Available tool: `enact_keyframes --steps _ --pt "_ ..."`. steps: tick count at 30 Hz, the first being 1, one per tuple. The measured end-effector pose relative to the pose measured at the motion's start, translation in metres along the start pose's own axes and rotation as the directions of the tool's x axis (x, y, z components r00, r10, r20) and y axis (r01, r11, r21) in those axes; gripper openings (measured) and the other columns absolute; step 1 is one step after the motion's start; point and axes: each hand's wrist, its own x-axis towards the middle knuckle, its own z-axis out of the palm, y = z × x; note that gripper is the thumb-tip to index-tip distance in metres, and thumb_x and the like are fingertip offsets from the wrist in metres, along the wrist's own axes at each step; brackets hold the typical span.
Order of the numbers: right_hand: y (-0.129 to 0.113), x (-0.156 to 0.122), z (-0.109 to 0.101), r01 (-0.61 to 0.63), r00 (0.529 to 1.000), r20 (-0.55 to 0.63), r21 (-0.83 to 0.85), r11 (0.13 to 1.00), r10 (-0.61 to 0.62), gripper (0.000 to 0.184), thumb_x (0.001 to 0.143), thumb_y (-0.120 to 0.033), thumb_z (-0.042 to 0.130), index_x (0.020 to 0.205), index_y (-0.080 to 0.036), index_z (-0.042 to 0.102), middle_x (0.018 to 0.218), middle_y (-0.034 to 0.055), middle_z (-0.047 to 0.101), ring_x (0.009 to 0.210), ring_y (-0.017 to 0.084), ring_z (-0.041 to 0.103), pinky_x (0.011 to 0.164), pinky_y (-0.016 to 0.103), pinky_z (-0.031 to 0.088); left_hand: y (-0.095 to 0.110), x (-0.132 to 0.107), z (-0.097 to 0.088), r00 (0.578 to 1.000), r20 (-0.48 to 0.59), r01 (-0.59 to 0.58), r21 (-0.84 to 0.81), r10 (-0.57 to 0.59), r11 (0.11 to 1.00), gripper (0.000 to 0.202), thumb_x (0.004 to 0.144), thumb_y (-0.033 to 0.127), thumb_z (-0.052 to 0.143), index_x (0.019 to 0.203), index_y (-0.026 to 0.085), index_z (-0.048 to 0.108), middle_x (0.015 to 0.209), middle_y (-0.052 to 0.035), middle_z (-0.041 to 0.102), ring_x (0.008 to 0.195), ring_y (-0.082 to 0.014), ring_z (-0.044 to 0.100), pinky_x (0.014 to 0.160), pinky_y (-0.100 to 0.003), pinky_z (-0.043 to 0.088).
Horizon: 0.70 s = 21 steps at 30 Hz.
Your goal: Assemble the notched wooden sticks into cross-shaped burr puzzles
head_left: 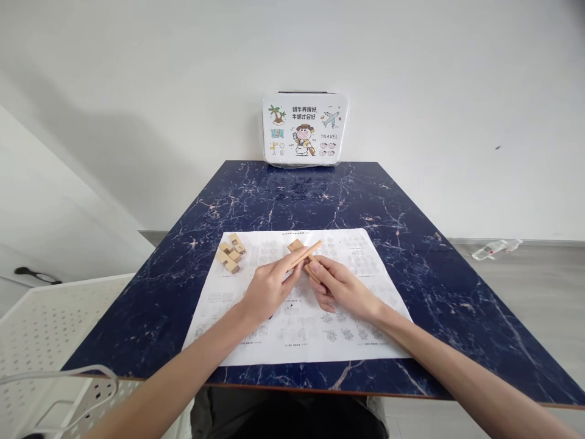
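Above the middle of a printed instruction sheet [292, 341], my two hands meet over light wooden puzzle pieces. My left hand [269, 289] pinches a slim wooden stick [313, 247] that points up to the right. Between the thumb and fingers of my right hand [340, 286] is another wooden puzzle piece [297, 245], crossing under the stick. Whether the two are touching is hard to tell, since my fingers cover their middles. A small cluster of notched wooden blocks [230, 254] lies at the sheet's upper left.
The sheet rests on a dark blue marbled table [301, 201]. A white case with cartoon prints [302, 131] stands at the far edge by the wall. Left of the table are a white perforated rack [68, 323] and a white cable [103, 367]. A clear plastic item [496, 249] lies on the floor at right.
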Motion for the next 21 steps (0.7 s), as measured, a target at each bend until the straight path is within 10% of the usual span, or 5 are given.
enact_keyframes --steps 9,15,21 --pt "-0.006 -0.001 -0.001 -0.023 0.999 0.036 0.131 0.991 0.019 0.029 0.106 -0.046 0.057 0.094 -0.021 0.056 0.073 -0.0055 0.047 0.049 0.007 0.034 0.046 0.024 0.039 0.005 0.004 -0.007 0.992 0.072 0.107 -0.049 -0.103 0.993 0.046 0.106 0.023 0.056 0.152 0.027 0.047 0.115 -0.0052 0.08 0.07 -0.0126 0.074 0.064 -0.025 0.061" --pt "-0.013 0.0 -0.013 -0.134 0.991 0.077 0.375 0.918 0.113 0.039 0.107 -0.04 0.053 0.074 -0.019 0.05 0.06 -0.0075 0.034 0.047 0.007 0.021 0.043 0.022 0.025 0.009 0.008 -0.007 0.969 0.119 0.247 -0.397 -0.217 0.884 0.074 0.095 0.027 0.065 0.157 0.027 0.025 0.134 -0.0143 0.063 0.103 -0.0222 0.07 0.085 -0.038 0.061" --pt "-0.009 0.0 -0.022 -0.256 0.958 0.238 0.459 0.851 0.16 0.039 0.104 -0.037 0.05 0.068 -0.02 0.05 0.049 -0.0091 0.026 0.042 0.008 0.015 0.039 0.021 0.021 0.009 0.016 -0.013 0.956 0.25 0.266 -0.53 -0.151 0.805 0.061 0.103 0.06 0.052 0.152 0.026 0.039 0.154 -0.0178 0.045 0.141 -0.0338 0.047 0.117 -0.055 0.041"
